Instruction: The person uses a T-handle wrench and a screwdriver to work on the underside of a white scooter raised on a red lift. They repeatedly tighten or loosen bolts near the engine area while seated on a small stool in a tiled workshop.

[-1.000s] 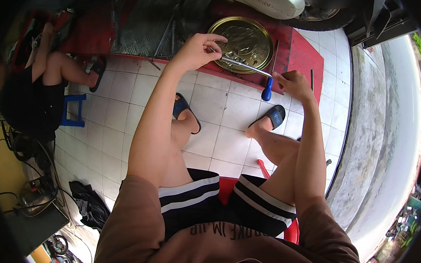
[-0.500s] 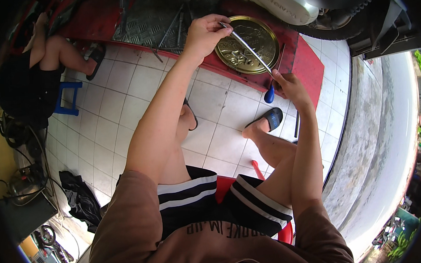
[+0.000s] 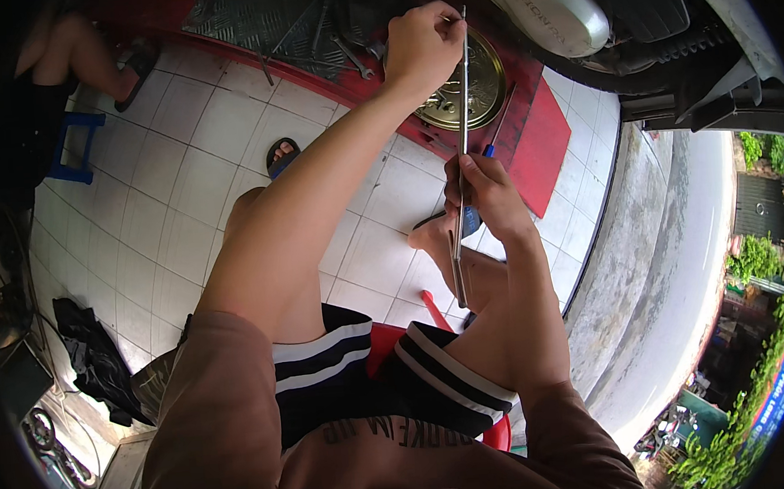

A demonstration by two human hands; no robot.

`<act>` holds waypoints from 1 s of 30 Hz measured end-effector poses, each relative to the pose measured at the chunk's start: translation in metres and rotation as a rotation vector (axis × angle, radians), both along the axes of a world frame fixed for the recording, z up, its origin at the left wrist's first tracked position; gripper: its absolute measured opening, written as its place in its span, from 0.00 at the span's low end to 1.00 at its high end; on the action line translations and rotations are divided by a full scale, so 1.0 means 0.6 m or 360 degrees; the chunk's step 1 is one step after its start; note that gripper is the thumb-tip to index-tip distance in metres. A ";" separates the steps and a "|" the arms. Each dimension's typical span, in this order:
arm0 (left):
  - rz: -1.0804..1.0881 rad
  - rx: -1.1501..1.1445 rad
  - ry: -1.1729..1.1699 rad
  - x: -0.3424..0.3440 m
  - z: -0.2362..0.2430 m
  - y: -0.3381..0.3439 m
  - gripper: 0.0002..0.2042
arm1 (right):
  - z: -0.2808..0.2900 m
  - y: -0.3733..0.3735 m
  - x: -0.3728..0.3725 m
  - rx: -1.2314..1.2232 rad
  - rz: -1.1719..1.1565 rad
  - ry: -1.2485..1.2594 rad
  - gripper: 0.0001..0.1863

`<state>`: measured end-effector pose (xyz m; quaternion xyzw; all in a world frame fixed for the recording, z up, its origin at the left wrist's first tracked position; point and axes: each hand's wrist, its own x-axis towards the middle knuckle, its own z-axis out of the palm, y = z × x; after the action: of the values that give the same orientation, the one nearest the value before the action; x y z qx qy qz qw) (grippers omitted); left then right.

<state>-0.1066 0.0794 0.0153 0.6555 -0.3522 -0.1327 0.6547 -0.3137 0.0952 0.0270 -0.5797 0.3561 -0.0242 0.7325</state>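
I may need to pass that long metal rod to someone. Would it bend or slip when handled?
The metal rod probably stays stiff: it runs straight between the left hand and right hand. Its bare, shiny surface may be slippery. Being thin and round, it would likely roll on the tiled floor.

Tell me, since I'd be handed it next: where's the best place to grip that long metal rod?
Probably the bare middle of the rod, taken from its right side. It stands nearly upright, with the left hand pinching the top and the right hand wrapped lower down, so only the stretch between them is free.
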 end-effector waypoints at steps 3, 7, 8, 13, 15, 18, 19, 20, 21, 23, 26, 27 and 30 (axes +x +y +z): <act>-0.0192 0.0228 -0.0192 -0.018 -0.011 -0.002 0.13 | -0.002 0.019 0.013 0.0068 -0.0157 0.0030 0.18; -0.0436 0.0314 -0.0209 -0.048 -0.030 -0.010 0.21 | -0.010 0.037 0.028 0.0169 -0.0336 -0.0104 0.18; -0.0486 0.0312 -0.0155 -0.047 -0.032 -0.010 0.21 | -0.009 0.044 0.036 0.0178 -0.0347 -0.0117 0.18; -0.0651 0.0537 0.0016 -0.035 -0.004 -0.004 0.22 | -0.015 0.055 0.050 0.0214 -0.0305 -0.0186 0.18; -0.0532 0.0387 -0.0012 -0.024 -0.008 -0.002 0.19 | -0.015 0.060 0.055 0.0390 -0.0344 -0.0286 0.18; -0.0337 0.0301 0.0123 0.009 -0.007 -0.004 0.15 | -0.003 0.073 0.056 0.0619 -0.0200 -0.0383 0.18; -0.0292 0.0288 0.0179 0.020 0.000 -0.003 0.15 | -0.003 0.076 0.052 0.0536 0.0020 -0.0414 0.18; -0.0211 0.0336 0.0209 0.034 0.006 0.004 0.14 | 0.002 0.090 0.056 0.0478 -0.0013 -0.0352 0.17; -0.0146 0.0325 0.0250 0.050 0.012 0.010 0.16 | 0.006 0.101 0.061 0.0419 -0.0047 -0.0290 0.16; -0.0018 0.0232 0.0318 0.075 0.004 0.013 0.17 | 0.006 0.107 0.074 0.0362 0.0025 -0.0316 0.14; 0.0073 0.0114 0.0403 0.100 -0.004 0.019 0.20 | 0.028 0.111 0.104 0.0239 0.0023 -0.0235 0.13; 0.0109 0.0075 0.0419 0.106 -0.004 0.019 0.20 | 0.038 0.113 0.114 0.0234 0.0029 -0.0220 0.13; 0.0211 0.0140 0.0292 0.156 0.006 0.004 0.22 | 0.082 0.126 0.161 0.0042 -0.0066 -0.0122 0.15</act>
<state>-0.0128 0.0816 0.0192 0.6906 -0.2406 -0.1638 0.6621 -0.2168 0.1706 0.0760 -0.5613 0.3399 -0.0569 0.7524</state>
